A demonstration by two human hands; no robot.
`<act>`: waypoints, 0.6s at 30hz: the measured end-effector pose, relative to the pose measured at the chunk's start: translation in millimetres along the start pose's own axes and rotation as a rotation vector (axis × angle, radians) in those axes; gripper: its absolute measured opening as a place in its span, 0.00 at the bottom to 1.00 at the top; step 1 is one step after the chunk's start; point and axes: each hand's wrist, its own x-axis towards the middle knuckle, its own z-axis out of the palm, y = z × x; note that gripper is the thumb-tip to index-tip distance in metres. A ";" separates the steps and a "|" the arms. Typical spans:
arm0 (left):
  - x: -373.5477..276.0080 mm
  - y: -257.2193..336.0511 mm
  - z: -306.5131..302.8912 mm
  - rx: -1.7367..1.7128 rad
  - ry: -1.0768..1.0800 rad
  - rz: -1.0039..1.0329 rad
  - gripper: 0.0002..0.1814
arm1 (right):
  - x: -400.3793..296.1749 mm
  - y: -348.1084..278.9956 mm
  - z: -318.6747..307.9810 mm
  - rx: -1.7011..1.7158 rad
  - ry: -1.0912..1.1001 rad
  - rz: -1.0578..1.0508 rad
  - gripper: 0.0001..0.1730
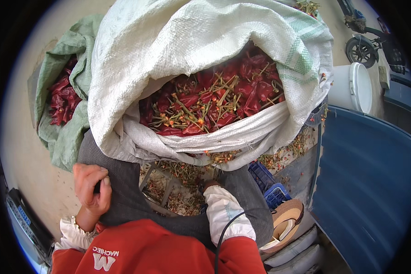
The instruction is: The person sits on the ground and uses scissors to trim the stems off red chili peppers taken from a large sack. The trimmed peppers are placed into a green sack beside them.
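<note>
In front of me a large white woven sack (133,51) lies with its mouth wide, showing dried red chili peppers (257,89) with loose green stems (191,113) scattered over them. My left hand (92,186) is loosely curled above my left thigh, below the sack's left edge; whether something small is between its fingers cannot be told. My right hand (210,185) reaches down between my knees under the sack's rim, mostly hidden beyond a white sleeve cover, so its fingers and any hold are not visible. More stems (185,202) lie on the floor there.
At the left stands a green woven sack (63,150) of red chilies (63,102). To the right are a white bucket (342,85), a blue metal panel (366,171), a blue plastic crate (275,195) and a straw hat (287,214). A scooter (363,49) stands at upper right.
</note>
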 end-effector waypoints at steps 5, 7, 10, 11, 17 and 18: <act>-0.1 8.4 1.5 -0.026 0.050 0.028 0.12 | -46.3 -7.9 -6.4 0.234 -0.010 -0.078 0.24; -4.5 6.9 2.2 -0.021 0.085 0.047 0.12 | -88.2 -15.6 -11.0 0.384 -0.044 -0.163 0.24; -6.5 8.0 -0.4 -0.045 0.128 0.072 0.12 | -170.2 -26.0 -12.0 0.562 -0.077 -0.341 0.29; -8.7 9.2 -3.5 -0.053 0.139 0.078 0.11 | -188.8 -24.6 -5.2 0.603 -0.086 -0.392 0.27; -29.7 16.3 -22.1 -0.252 -0.063 0.181 0.20 | -312.5 -23.9 46.7 0.807 -0.078 -0.803 0.26; -30.7 29.6 -29.2 -0.427 -0.243 0.069 0.24 | -314.7 -22.1 54.2 0.834 -0.102 -0.890 0.27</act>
